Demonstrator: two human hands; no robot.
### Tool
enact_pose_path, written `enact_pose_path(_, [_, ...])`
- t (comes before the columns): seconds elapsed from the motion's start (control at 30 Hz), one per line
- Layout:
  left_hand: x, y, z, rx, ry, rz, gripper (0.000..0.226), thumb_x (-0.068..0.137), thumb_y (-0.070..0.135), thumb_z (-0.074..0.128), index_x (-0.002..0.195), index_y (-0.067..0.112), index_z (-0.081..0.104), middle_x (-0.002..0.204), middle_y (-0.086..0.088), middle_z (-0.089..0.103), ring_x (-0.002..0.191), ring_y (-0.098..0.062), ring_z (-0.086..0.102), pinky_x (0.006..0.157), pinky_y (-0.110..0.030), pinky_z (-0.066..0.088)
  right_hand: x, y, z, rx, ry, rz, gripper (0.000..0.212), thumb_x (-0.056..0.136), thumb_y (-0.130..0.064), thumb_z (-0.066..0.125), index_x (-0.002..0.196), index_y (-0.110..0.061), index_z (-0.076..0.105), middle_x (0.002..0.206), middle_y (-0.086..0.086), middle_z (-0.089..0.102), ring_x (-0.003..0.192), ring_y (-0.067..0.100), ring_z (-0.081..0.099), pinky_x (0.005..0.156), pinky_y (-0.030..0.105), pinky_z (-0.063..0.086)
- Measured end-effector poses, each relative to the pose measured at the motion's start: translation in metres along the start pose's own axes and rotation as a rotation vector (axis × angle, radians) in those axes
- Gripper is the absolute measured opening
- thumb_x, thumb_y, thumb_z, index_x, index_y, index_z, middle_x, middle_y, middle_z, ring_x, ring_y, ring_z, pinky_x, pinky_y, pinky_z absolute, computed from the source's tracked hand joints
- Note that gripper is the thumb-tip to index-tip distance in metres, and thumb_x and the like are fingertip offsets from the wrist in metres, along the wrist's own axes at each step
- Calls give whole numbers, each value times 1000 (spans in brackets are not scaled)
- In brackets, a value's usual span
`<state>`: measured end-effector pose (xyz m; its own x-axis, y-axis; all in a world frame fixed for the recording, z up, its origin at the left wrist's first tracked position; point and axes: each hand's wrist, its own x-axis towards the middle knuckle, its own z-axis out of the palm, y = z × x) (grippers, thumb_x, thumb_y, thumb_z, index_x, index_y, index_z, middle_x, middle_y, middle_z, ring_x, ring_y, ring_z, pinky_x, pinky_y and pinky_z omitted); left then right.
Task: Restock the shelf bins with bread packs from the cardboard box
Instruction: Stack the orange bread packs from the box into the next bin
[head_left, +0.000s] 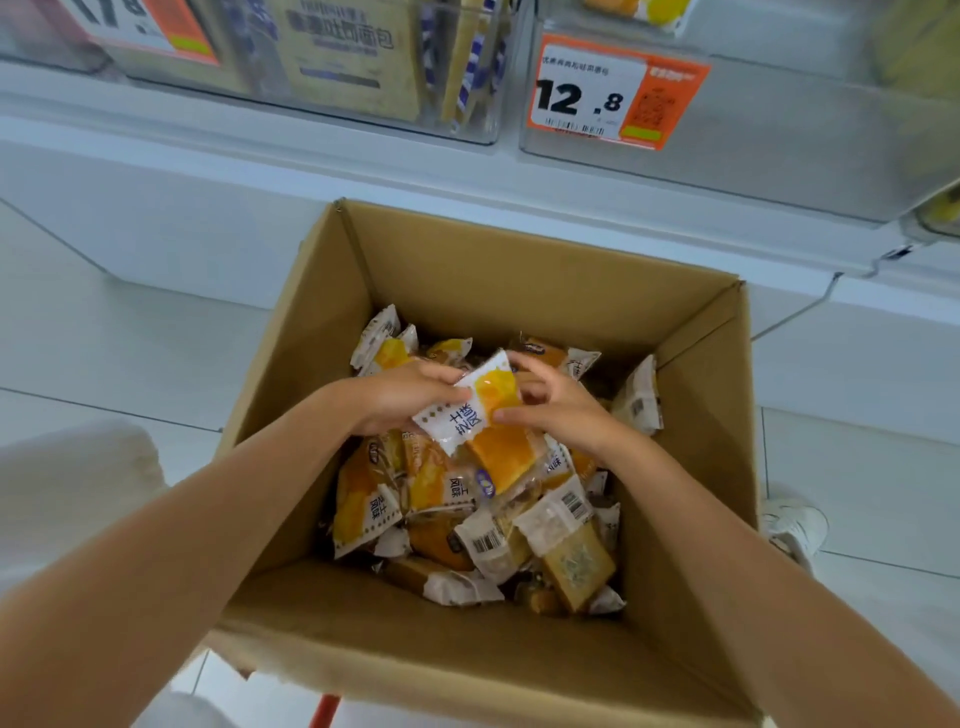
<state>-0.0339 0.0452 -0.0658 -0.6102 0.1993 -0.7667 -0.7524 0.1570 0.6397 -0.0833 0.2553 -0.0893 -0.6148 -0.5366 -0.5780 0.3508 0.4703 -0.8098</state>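
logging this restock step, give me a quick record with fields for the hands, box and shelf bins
left hand: grips bread pack's left side
right hand: pinches its right edge
bread pack: held over the pile of packs
cardboard box: open, below the shelf
right bin: clear, bears a 12.8 price tag
left bin: holds packs

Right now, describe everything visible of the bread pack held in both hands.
The bread pack is a sealed plastic wrapper, white with blue characters, orange-yellow toward its upper end. It is tilted, printed face up, above the other packs in the cardboard box. The left hand grips its left edge; the right hand pinches its right edge.
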Motion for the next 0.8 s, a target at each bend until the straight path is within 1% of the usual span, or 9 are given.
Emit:
enact_pose_path(0.1, [0, 12, 2, -243, 138, 102, 45, 99, 50, 44, 131, 20, 53, 114, -6, 68, 106, -23, 64, 97, -43, 50, -2, -2, 1, 225, 92, 1, 33, 86, -19, 70, 118, -12, 63, 102, 3, 74, 92, 20, 71, 80, 35, 57])
enact_pose_path(0.17, [3, 8, 0, -513, 143, 94, 51, 90, 65, 46, 121, 25, 54, 115, -6, 67, 107, -24, 63, 100, -47, 47, -2, 3, 2, 608, 147, 44, 30, 89, -15, 65, 117, -7, 62, 100, 7, 72, 93, 22, 69, 82, 35, 56])
enact_pose_path(0.27, [8, -11, 11, -561, 13, -33, 53, 79, 40, 73, 124, 14, 60, 121, -10, 67, 110, -26, 64, 100, -47, 50, -2, 7, 7, 834, 147, 49, 31, 90, -13, 62, 120, -7, 59, 109, 11, 70, 102, 22, 67, 93, 33, 54])
enact_pose_path(0.37, [15, -19, 10, -601, 212, 33, 47, 81, 12, 74, 125, 10, 58, 115, -12, 70, 100, -24, 69, 83, -39, 59, -4, 18, -6, 717, 124, 28, 35, 90, -23, 62, 123, -12, 58, 124, 11, 66, 113, 21, 63, 98, 32, 49])
enact_pose_path(0.47, [14, -26, -7, -585, 406, 82, 28, 86, 10, 71, 112, 16, 63, 112, -10, 72, 100, -22, 69, 85, -40, 57, -2, 49, -26, 235, 358, 225, 31, 92, -21, 63, 122, -15, 58, 135, 10, 56, 116, 20, 57, 93, 30, 46])
enact_pose_path(0.57, [10, -35, -17, -619, 412, 64, 27, 91, 11, 65, 116, 20, 59, 113, -6, 69, 106, -23, 65, 89, -45, 55, 6, 79, -21, -9, 300, 460, 68, 86, -18, 72, 143, -10, 37, 141, 8, 45, 128, 28, 46, 91, 32, 41])
enact_pose_path(0.67, [5, -39, -18, -674, 381, 60, 30, 95, 10, 60, 122, 21, 57, 117, -7, 67, 110, -25, 64, 91, -47, 54, 21, 104, -11, -84, 297, 511, 98, 69, -16, 86, 146, -9, 25, 141, 5, 45, 129, 29, 47, 96, 36, 48])
enact_pose_path(0.73, [3, -40, -19, -700, 365, 65, 32, 95, 10, 60, 125, 20, 56, 119, -8, 67, 111, -26, 63, 88, -45, 56, 28, 113, -11, -163, 320, 490, 77, 65, -14, 87, 132, -6, 49, 124, 10, 62, 116, 28, 59, 92, 37, 53])
enact_pose_path(0.8, [0, -41, -20, -685, 350, 73, 34, 94, 10, 61, 126, 18, 55, 121, -8, 66, 112, -26, 63, 85, -43, 57, 21, 103, -13, -276, 303, 440, 20, 77, -15, 79, 92, -7, 69, 88, 12, 68, 88, 22, 67, 75, 27, 52])
